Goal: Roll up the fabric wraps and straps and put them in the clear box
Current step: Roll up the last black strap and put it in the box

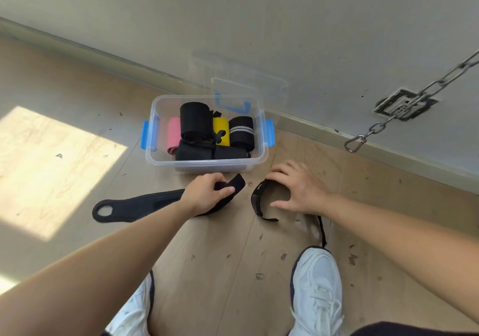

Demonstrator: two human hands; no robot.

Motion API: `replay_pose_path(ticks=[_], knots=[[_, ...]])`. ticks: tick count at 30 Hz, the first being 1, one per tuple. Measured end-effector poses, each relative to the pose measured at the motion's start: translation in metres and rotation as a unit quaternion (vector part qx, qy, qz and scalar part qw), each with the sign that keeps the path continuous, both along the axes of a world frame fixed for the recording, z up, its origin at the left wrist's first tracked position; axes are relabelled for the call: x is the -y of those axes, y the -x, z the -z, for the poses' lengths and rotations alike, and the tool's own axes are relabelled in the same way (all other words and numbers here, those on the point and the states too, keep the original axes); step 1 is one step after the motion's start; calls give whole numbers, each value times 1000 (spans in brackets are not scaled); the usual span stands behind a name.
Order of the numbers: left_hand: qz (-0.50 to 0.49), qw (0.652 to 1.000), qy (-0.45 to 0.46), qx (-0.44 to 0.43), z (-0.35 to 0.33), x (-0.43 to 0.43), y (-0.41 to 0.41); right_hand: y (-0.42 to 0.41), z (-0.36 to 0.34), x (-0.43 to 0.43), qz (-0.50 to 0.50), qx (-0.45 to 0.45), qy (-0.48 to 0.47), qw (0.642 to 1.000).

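Observation:
A clear box (pixel 160 151) with blue latches stands on the floor by the wall, holding several rolled wraps: black ones, a pink roll (pixel 173 134), a yellow one (pixel 220 130) and a striped black one (pixel 241 130). In front of it lies a long black wrap (pixel 134 206) with a thumb hole at its left end. My left hand (pixel 207 193) grips this wrap's right end, which curls upward. My right hand (pixel 298 187) hovers with spread fingers over a curved black strap (pixel 256 200), fingertips touching its upper end.
The clear lid (pixel 248 86) leans against the wall behind the box. A steel chain with a carabiner (pixel 355 142) hangs at the right. My two white shoes (pixel 316 291) stand on the wooden floor below the hands. A sunlit patch lies at left.

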State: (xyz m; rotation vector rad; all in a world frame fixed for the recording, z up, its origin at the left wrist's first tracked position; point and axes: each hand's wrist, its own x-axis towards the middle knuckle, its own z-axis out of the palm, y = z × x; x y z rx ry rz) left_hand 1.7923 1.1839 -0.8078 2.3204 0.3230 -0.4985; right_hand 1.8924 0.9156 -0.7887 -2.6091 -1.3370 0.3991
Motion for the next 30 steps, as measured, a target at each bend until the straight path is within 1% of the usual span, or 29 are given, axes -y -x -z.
replay_pose_path(ticks=[2,4,6,7,8,10,12,16,18,20,22,24,28,30], knots=[[-1,1000,5,3,0,0,1,6,8,-14,-78,14,47,996],[2,1000,8,0,2,-2,2,13,10,-26,-120,37,132,983],[5,1000,12,-6,3,-4,3,17,8,-34,-119,60,202,970],[7,1000,14,-7,3,-5,3,18,5,-38,-103,56,218,969],[8,1000,14,-8,2,-6,3,19,2,-40,-75,33,214,973],[16,1000,17,-7,-1,-5,2,18,1,-40,4,-52,176,983],[28,999,21,-9,-6,-3,1,15,1,-36,56,-121,142,981],[68,997,22,-15,-23,-2,-8,5,-22,-31,102,-185,76,974],[76,996,48,-21,-38,-2,-13,0,-45,-30,109,-230,34,966],[93,993,69,-25,-58,-2,-17,-4,-74,-30,121,-284,-12,951],[126,989,64,-32,-81,-3,-21,-5,-106,-30,150,-334,-70,928],[143,987,65,-30,-110,-3,-25,-4,-136,-28,190,-363,-120,904],[100,989,106,20,-176,-9,-29,-2,-186,-30,269,-368,-220,862],[67,987,141,46,-208,-11,-27,2,-215,-34,291,-353,-261,850]])
